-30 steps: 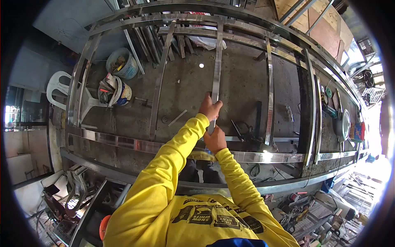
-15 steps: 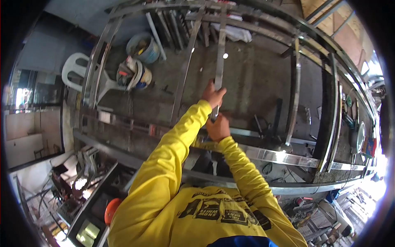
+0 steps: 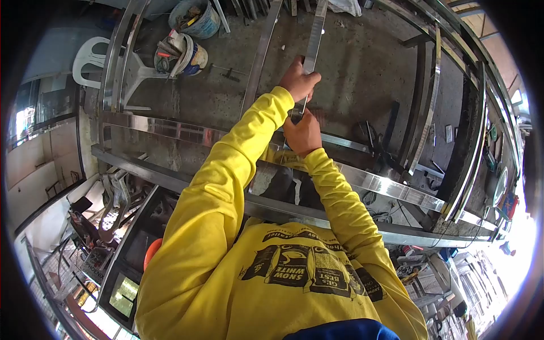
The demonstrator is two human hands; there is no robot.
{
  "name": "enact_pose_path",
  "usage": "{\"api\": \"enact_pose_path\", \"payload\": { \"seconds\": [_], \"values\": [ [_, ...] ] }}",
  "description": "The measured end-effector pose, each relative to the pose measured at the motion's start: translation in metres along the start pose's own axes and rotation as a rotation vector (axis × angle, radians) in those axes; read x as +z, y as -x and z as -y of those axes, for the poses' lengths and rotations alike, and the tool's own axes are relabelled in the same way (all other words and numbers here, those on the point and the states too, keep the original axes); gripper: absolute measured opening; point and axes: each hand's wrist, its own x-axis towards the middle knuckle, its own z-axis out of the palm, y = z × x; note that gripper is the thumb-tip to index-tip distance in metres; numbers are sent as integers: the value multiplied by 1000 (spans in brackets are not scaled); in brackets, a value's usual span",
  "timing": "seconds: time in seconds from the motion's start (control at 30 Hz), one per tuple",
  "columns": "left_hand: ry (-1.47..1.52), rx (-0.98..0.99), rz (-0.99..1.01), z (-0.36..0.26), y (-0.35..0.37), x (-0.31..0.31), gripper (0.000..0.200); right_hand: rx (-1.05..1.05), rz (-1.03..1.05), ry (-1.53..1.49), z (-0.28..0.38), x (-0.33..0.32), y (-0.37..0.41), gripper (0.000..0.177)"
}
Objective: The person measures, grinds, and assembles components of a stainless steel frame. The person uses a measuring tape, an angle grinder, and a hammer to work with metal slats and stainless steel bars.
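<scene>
A long metal bar [image 3: 316,37] runs from the top of the view down to the middle. My left hand [image 3: 298,80] is wrapped round it near its lower end. Just below, my right hand [image 3: 303,133] is closed at the bar's end; what its fingers hold there is hidden. Both hands are above the near rail [image 3: 368,182] of a metal frame. Another crossbar [image 3: 262,51] of the frame stands to the left of the held bar.
Two buckets, one blue [image 3: 195,22] and one white [image 3: 195,56], stand at upper left beside a white plastic chair [image 3: 88,59]. More frame bars [image 3: 433,102] cross the right side. A dark angled tool [image 3: 391,127] lies on the floor. Scrap and tools lie at lower right.
The view has shifted, so the frame and buckets sit higher in the picture. Both hands remain at the bar's lower end, and the bar leans slightly more to the right.
</scene>
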Motion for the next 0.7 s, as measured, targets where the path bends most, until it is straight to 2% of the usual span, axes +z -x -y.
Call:
{"api": "enact_pose_path", "payload": {
  "seconds": [0.2, 0.33, 0.37, 0.4, 0.43, 0.47, 0.5, 0.53, 0.57, 0.63, 0.67, 0.7],
  "values": [
    [19, -19, 5, 4, -4, 0, 43, 70, 49, -32, 2, -2, -2, 51],
    [178, -90, 0, 11, -6, 3, 44, -4, -37, 149, -3, 0, 1, 59],
    [247, -110, 2, 12, -4, 8, 45, 26, 24, 132, 2, -10, 5, 61],
    [279, -144, -46, -6, 12, 19, 26, -53, -9, 58, -6, -14, 11, 61],
    [302, -135, -26, -17, 24, 24, 26, -59, 16, 77, 1, -30, 24, 56],
    [278, -98, -17, -28, 41, 32, 26, -10, 104, -50, 17, -55, 41, 47],
    [211, -87, -60, -45, 62, 42, 30, -30, 79, -48, 22, -73, 58, 40],
    [37, 77, 13, -37, 65, 39, 50, -75, 100, -35, 17, -91, 73, 40],
    [-299, 312, -39, -10, 62, 35, 60, -110, 92, 18, 11, -111, 90, 40],
    [-594, 776, -340, -66, 111, 71, 66, -164, 93, 123, -5, -145, 129, 40],
    [-794, 956, -339, -86, 125, 78, 67, -449, -114, 237, -37, -146, 144, 41],
    [-990, 1143, -353, -103, 136, 86, 69, -310, -18, 283, -38, -165, 168, 41]
  ]
}}
